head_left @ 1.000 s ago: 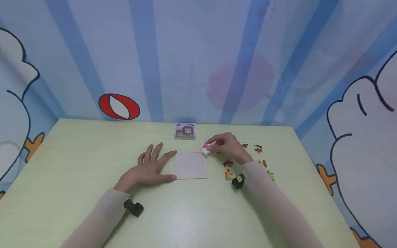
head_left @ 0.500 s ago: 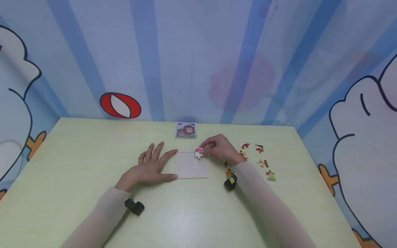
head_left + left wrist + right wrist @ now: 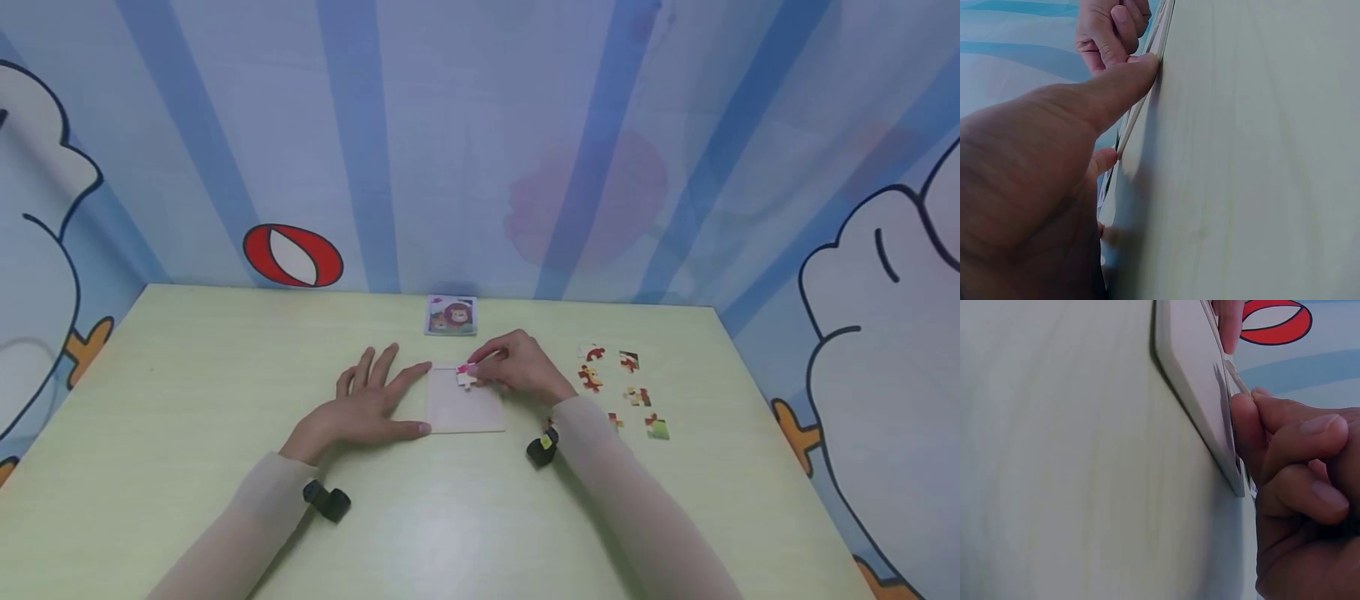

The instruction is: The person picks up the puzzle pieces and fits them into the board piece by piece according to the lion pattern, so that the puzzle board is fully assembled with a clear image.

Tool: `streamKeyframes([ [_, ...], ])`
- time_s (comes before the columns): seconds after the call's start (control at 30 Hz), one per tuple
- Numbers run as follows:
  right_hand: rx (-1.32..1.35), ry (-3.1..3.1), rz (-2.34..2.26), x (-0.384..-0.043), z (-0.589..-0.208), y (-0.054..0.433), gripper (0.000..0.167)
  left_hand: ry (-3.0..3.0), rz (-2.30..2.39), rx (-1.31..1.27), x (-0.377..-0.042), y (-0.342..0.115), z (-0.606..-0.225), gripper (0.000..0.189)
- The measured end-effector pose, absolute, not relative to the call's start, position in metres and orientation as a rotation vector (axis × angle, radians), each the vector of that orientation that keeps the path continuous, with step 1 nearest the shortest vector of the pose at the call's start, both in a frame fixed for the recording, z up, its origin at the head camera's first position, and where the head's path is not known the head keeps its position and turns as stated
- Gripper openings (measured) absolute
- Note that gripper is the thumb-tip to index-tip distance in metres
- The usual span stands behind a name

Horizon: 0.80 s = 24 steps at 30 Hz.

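The right hand (image 3: 517, 367) pinches a piece (image 3: 466, 379) at its fingertips — the piece juts left from them, over the tray (image 3: 461, 414), near its far edge. The left hand (image 3: 360, 412), fingers spread, touches the tray's left corners — thumb near, forefinger far. A card (image 3: 451, 316) lies by the table's (image 3: 225, 358) far edge.

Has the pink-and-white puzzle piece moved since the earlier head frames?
Yes: the puzzle piece has moved left and slightly nearer the person, judged against the lion card.
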State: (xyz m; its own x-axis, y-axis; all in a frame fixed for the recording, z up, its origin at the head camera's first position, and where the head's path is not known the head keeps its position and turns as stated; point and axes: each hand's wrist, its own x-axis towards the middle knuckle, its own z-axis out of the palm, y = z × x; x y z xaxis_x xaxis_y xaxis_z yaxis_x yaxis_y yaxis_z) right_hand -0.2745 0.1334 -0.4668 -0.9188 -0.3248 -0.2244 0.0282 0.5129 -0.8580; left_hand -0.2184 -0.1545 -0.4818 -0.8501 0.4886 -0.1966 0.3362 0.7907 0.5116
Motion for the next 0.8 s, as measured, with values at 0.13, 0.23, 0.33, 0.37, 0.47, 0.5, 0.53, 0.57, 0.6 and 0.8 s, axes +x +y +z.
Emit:
streamKeyframes([
  [0.13, -0.234, 2.38, -1.37, -0.274, -0.467, 0.126, 0.015, 2.658, 0.674, 0.634, -0.218, -0.154, -0.48, 0.096],
  [0.23, -0.229, 2.352, -1.386, -0.274, -0.467, 0.121, 0.015, 2.658, 0.684, 0.636, -0.217, -0.154, -0.48, 0.096],
  [0.33, -0.219, 2.334, -1.394, -0.273, -0.467, 0.116, 0.014, 2.659, 0.682, 0.628, -0.217, -0.155, -0.482, 0.097],
  [0.37, -0.214, 2.334, -1.392, -0.273, -0.467, 0.114, 0.014, 2.659, 0.682, 0.629, -0.217, -0.155, -0.483, 0.097],
  [0.47, -0.187, 2.348, -1.381, -0.273, -0.468, 0.11, 0.014, 2.663, 0.671, 0.628, -0.219, -0.155, -0.486, 0.098],
  [0.5, -0.175, 2.354, -1.376, -0.273, -0.468, 0.109, 0.014, 2.666, 0.665, 0.626, -0.219, -0.155, -0.486, 0.097],
  [0.53, -0.166, 2.36, -1.377, -0.273, -0.468, 0.108, 0.014, 2.668, 0.664, 0.631, -0.219, -0.155, -0.486, 0.097],
  [0.57, -0.158, 2.364, -1.377, -0.273, -0.469, 0.107, 0.014, 2.668, 0.662, 0.631, -0.22, -0.155, -0.487, 0.097],
  [0.6, -0.155, 2.369, -1.378, -0.273, -0.469, 0.105, 0.014, 2.668, 0.656, 0.625, -0.22, -0.154, -0.487, 0.097],
  [0.8, -0.172, 2.402, -1.373, -0.273, -0.47, 0.099, 0.016, 2.661, 0.663, 0.62, -0.22, -0.154, -0.485, 0.098],
])
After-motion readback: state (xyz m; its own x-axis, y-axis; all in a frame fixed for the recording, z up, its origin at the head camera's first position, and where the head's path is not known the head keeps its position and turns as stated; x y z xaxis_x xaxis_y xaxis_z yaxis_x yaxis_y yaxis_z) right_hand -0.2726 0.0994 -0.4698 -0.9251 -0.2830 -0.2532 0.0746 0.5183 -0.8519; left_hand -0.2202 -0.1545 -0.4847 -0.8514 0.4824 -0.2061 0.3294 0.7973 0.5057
